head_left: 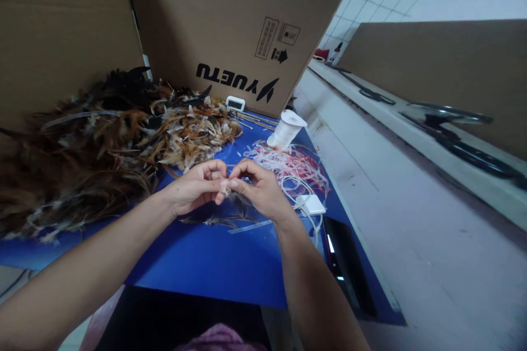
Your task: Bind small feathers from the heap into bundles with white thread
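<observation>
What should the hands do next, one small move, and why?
I'd probably steady the pale tuft with the left hand and straighten it with the right hand: both hands' fingertips meet there, and the tuft looks bunched. The exact grip is too small to make out.

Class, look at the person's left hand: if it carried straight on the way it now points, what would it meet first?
The right hand, most likely: it lies directly ahead of the left hand, with a pale tuft at their fingertips; whether the hands touch is unclear.
</observation>
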Action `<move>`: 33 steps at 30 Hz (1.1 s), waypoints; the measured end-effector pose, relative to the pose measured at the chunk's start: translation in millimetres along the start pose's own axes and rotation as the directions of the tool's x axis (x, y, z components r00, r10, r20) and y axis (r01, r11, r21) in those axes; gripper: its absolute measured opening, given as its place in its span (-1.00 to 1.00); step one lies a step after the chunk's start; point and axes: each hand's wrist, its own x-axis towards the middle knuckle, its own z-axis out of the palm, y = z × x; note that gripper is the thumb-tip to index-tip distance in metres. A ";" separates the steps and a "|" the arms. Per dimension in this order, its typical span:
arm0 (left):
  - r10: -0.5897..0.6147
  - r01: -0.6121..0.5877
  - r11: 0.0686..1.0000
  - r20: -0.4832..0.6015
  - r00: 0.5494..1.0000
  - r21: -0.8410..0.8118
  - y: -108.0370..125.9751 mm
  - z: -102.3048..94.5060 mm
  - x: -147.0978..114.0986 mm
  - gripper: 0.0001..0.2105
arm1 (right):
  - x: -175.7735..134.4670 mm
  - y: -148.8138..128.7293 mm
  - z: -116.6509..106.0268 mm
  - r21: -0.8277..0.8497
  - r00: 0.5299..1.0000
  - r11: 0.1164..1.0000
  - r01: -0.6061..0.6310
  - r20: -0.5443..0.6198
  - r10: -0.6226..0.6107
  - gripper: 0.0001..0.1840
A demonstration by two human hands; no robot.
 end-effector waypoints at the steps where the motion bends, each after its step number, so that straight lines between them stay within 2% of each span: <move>1: 0.002 -0.002 1.000 0.002 1.000 -0.004 -0.1 -0.1 0.2 -0.76 | 0.1 0.0 0.1 0.002 1.000 1.000 -0.001 -0.003 0.001 -0.76; 9: 0.073 -0.073 0.997 -0.028 0.997 -0.026 -2.4 0.7 -0.4 -0.78 | -1.1 5.8 10.1 0.192 0.985 0.970 -0.148 -0.063 0.163 -0.68; 18: 0.157 -0.154 0.987 -0.117 0.981 0.039 -4.0 1.6 2.6 -0.74 | -1.5 7.2 17.9 0.329 0.961 0.918 -0.219 -0.091 0.262 -0.68; 23: 0.191 -0.181 0.981 -0.152 0.970 0.074 -6.4 0.4 4.5 -0.76 | -1.2 7.1 19.2 0.329 0.948 0.914 -0.235 -0.131 0.291 -0.67; 33: 0.185 -0.176 0.982 -0.173 0.967 0.068 -7.8 -0.4 5.4 -0.77 | -1.3 4.4 18.8 0.176 0.938 0.958 -0.228 -0.222 0.264 -0.71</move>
